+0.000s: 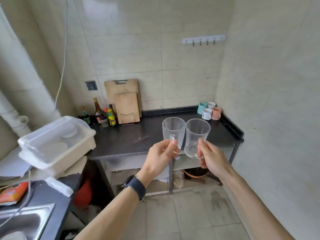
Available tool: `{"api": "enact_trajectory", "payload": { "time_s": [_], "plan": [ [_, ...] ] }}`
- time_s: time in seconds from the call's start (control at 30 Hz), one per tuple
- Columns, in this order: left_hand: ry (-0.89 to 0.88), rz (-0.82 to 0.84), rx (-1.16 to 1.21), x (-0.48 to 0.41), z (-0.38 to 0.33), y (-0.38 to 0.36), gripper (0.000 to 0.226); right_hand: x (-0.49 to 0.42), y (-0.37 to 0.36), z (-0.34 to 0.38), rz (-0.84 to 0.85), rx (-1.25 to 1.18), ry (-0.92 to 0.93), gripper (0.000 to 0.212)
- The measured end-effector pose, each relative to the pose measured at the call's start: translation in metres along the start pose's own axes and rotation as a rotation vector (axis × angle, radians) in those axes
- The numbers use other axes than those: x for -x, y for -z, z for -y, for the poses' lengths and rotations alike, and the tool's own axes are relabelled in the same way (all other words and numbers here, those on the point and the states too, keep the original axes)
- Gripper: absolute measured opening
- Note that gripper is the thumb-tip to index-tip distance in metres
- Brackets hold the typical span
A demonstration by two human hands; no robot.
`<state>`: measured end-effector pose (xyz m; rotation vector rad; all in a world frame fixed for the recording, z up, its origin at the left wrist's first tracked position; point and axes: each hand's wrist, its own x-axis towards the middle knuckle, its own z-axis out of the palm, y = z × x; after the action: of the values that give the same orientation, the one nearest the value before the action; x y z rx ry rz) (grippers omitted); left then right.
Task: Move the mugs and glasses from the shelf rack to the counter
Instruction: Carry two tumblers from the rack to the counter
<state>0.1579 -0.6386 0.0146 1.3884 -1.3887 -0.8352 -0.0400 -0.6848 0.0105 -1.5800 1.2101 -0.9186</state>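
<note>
- Glassware first: a clear ribbed glass mug (173, 131) with a handle is held in the air over the front edge of the dark stone counter (138, 135). A clear smooth glass mug (197, 135) of similar shape is just beside it on the right. Both are upright and empty, and neither rests on the surface.
- The left hand (159, 156) pinches the ribbed mug's handle between thumb and curled fingers. It wears a dark wristband (136, 187).
- The right hand (210, 158) grips the smooth mug's handle the same way, fingers curled round it.
- Four small ceramic mugs — one teal (202, 107), two white (207, 113) and one pink (216, 113) — stand clustered in the counter's back right corner, well apart from the glasses.
- Progress, as a judgement: the ceramic mugs look already delivered and the two glass mugs are mid-carry, so setting them down is the step in hand.
- The shelf rack is not in view, so I cannot tell whether anything is left on it.
- Further out, two wooden cutting boards (123, 94) lean on the tiled wall beside a group of sauce bottles (103, 113).
- A lidded translucent plastic box (55, 141) sits at the left, a steel sink (26, 220) at the lower left — and a white hook rail (203, 39) is high on the wall.
</note>
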Motion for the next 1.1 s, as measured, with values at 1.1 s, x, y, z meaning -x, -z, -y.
{"api": "enact_trajectory", "payload": {
  "time_s": [1.1],
  "plan": [
    [0.320,0.139,-0.071,-0.478,0.172,-0.185,0.043,-0.480,0.135,-0.195,0.040,0.112,-0.387,0.047]
  ]
}}
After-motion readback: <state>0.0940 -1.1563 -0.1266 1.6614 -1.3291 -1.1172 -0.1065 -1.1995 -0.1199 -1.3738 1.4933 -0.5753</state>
